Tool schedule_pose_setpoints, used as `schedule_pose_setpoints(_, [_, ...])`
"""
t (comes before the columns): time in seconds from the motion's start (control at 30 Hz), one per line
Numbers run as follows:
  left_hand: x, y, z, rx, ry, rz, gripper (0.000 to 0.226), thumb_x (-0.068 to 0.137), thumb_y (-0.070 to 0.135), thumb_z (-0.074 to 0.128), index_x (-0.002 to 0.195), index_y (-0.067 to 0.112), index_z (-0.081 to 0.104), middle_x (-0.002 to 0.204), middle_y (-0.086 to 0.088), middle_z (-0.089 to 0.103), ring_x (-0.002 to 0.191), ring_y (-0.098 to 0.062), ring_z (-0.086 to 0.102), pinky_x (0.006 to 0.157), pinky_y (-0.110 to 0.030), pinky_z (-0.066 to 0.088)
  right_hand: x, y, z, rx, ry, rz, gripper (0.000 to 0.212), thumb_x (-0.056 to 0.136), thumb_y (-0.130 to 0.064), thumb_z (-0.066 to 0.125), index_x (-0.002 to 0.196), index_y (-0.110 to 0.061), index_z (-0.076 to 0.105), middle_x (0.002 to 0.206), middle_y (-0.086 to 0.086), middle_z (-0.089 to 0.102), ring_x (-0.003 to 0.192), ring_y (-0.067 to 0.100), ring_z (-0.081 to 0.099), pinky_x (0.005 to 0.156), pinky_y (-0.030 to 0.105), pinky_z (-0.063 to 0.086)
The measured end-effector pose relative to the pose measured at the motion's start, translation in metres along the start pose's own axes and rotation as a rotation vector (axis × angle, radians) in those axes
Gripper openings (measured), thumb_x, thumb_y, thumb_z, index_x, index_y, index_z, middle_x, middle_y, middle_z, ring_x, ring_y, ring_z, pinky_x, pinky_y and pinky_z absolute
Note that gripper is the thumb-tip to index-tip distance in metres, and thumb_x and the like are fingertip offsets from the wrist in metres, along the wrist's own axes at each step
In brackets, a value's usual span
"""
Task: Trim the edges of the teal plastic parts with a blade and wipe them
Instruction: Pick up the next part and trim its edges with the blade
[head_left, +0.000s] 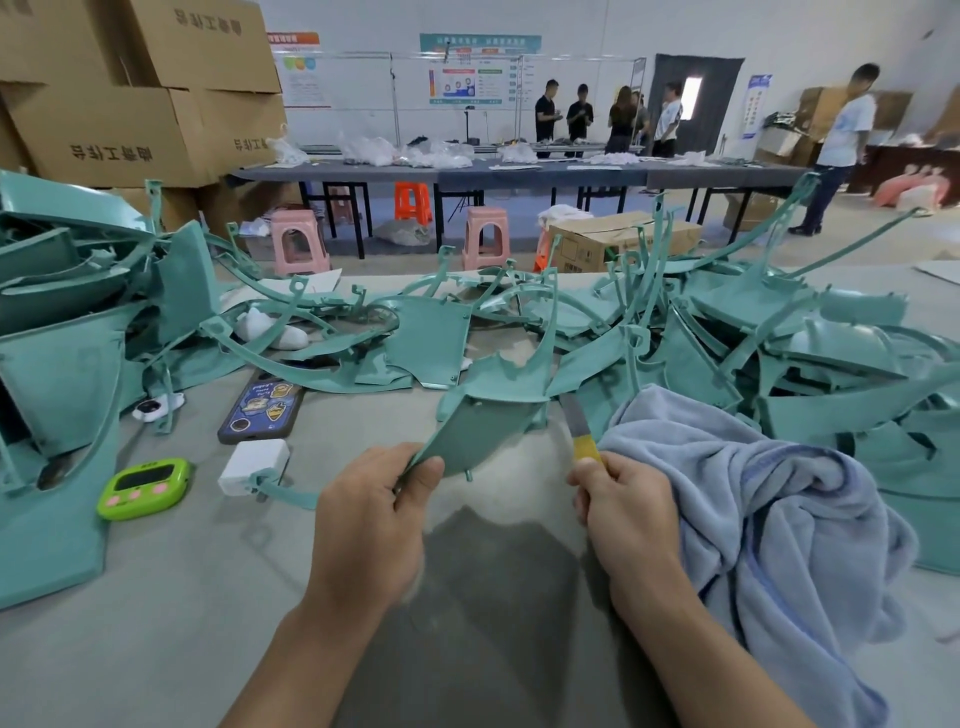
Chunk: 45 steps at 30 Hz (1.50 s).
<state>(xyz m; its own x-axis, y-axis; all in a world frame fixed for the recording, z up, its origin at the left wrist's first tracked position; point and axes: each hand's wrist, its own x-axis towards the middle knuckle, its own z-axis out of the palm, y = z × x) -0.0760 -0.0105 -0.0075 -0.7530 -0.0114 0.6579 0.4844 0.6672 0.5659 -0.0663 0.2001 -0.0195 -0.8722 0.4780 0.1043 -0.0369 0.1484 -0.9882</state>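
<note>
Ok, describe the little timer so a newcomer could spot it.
Start at the grey worktable, left side. Just left of the white charger lies the timer. It is the only lime-green thing there, with a dark screen and pink buttons.

Teal part (483, 426) in left hand (371, 514), blade (582, 423) in right hand (623, 512).

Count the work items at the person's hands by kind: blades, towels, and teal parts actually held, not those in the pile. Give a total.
blade: 1
towel: 1
teal part, held: 1
Total: 3
</note>
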Motion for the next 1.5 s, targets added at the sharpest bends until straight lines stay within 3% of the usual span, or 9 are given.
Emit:
schedule_pose_setpoints(0.2, [-0.001, 0.002, 0.001, 0.004, -0.024, -0.009, 0.024, 0.094, 0.033, 0.062, 0.092, 0.013, 0.075, 0.069, 0.006, 0.062, 0.064, -0.019, 0.056, 0.057, -0.023, 0.039, -0.026, -0.021, 0.005, 0.218, -0.379, -0.207, 0.021, 0.085, -0.034, 0.064, 0.077, -0.016, 0.071, 0.053, 0.004, 0.057, 0.049, 0.011, 0.045, 0.049, 0.020, 0.037])
schedule_pose_setpoints(0.33, [-0.002, 0.001, 0.001, 0.093, 0.003, -0.023, 0.026, 0.091, 0.033, 0.058, 0.085, 0.012, 0.072, 0.068, 0.001, 0.064, 0.063, -0.027, 0.058, 0.056, -0.036, 0.047, -0.002, -0.007, -0.001, -0.162, -0.112, -0.018, 0.032, 0.088, -0.014, 0.064, 0.057, -0.020, 0.064, 0.048, -0.002, 0.053, 0.049, 0.015, 0.042, 0.051, 0.031, 0.035])
schedule_pose_setpoints(0.53, [-0.005, -0.002, 0.002, 0.269, 0.054, 0.086, 0.035, 0.092, 0.042, 0.047, 0.083, 0.020, 0.072, 0.066, 0.004, 0.063, 0.059, -0.026, 0.060, 0.050, -0.028, 0.040, -0.010, -0.010, -0.003, 0.118, -0.129, -0.086, 0.027, 0.096, -0.009, 0.062, 0.072, -0.013, 0.070, 0.058, 0.000, 0.060, 0.051, 0.009, 0.045, 0.048, 0.019, 0.035])
schedule_pose_setpoints(0.73, [-0.008, 0.002, 0.006, 0.272, 0.066, 0.182, 0.024, 0.090, 0.042, 0.055, 0.091, 0.028, 0.075, 0.070, 0.010, 0.065, 0.063, -0.012, 0.058, 0.055, -0.021, 0.031, -0.017, -0.029, -0.012, 0.144, -0.467, -0.196, 0.012, 0.076, -0.019, 0.071, 0.073, -0.018, 0.082, 0.136, -0.025, 0.063, 0.138, -0.005, 0.045, 0.110, 0.031, 0.038])
schedule_pose_setpoints(0.93, [-0.007, 0.013, -0.003, 0.175, 0.082, 0.162, 0.038, 0.086, 0.051, 0.064, 0.117, 0.031, 0.074, 0.093, 0.014, 0.073, 0.083, -0.001, 0.059, 0.071, -0.002, 0.035, -0.012, -0.028, -0.012, 0.189, -0.318, -0.237, 0.024, 0.090, 0.002, 0.069, 0.077, -0.015, 0.081, 0.090, -0.002, 0.078, 0.087, 0.005, 0.069, 0.077, 0.016, 0.051])
schedule_pose_setpoints(1.07, [-0.002, 0.017, -0.009, 0.080, 0.216, 0.096, 0.079, 0.084, 0.045, 0.072, 0.149, 0.010, 0.044, 0.149, -0.005, 0.047, 0.144, -0.015, 0.037, 0.117, -0.013, 0.021, -0.009, -0.023, -0.011, 0.224, -0.134, -0.071, 0.032, 0.094, -0.010, 0.069, 0.073, -0.030, 0.083, 0.081, -0.009, 0.078, 0.077, -0.005, 0.064, 0.068, 0.007, 0.047])
schedule_pose_setpoints(1.2, [-0.007, 0.020, -0.005, 0.116, 0.366, 0.158, 0.051, 0.087, 0.043, 0.067, 0.121, 0.008, 0.056, 0.118, -0.007, 0.059, 0.112, -0.029, 0.054, 0.099, -0.038, 0.039, -0.012, -0.019, 0.000, 0.442, -0.031, 0.128, 0.026, 0.095, -0.011, 0.068, 0.074, -0.017, 0.083, 0.091, 0.005, 0.079, 0.093, 0.018, 0.068, 0.088, 0.033, 0.055])
schedule_pose_setpoints(1.4, [-0.011, 0.017, 0.007, -0.257, -0.380, -0.313, 0.036, 0.076, 0.060, 0.064, 0.106, 0.043, 0.073, 0.094, 0.026, 0.073, 0.086, 0.004, 0.067, 0.081, -0.020, 0.051, -0.005, -0.021, -0.008, 0.671, -0.130, 0.157, 0.026, 0.091, -0.012, 0.065, 0.072, -0.013, 0.082, 0.091, 0.009, 0.078, 0.084, 0.016, 0.073, 0.080, 0.031, 0.060])
schedule_pose_setpoints(1.5, [-0.008, 0.027, 0.015, -0.630, -0.393, -0.473, 0.028, 0.069, 0.040, 0.079, 0.097, 0.041, 0.079, 0.096, 0.012, 0.079, 0.092, -0.008, 0.075, 0.080, -0.027, 0.058, -0.011, -0.018, -0.002, 0.626, -0.271, 0.150, 0.017, 0.078, -0.021, 0.068, 0.073, -0.010, 0.080, 0.094, 0.014, 0.077, 0.089, 0.022, 0.073, 0.084, 0.035, 0.060])
